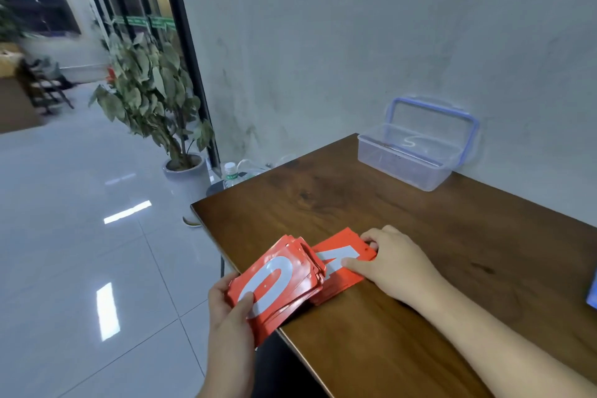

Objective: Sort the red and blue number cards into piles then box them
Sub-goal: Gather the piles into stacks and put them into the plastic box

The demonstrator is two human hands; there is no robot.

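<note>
The left hand [226, 307] grasps a stack [281, 281] of red cards at the near left edge of the surface [420, 236], thumb laid across the top card and fingers curled beneath. That top card bears a white "0". The stack juts out past the edge and is tilted, its far end overlapping a pile [342, 255] of red cards that lies flat on the surface just to the right. The right hand [394, 265] grips this pile, fingers curled round its far end and thumb pressing on the top card. The white figure on that card is partly hidden. The clear box [407, 161] stands open, well apart at the far edge by the wall, its blue-rimmed lid [433, 110] propped upright behind it. A blue thing [592, 287] shows at the right border, too cut off to tell what it is. On the floor to the left stand a potted plant [151, 90] and a bottle [230, 174].
</note>
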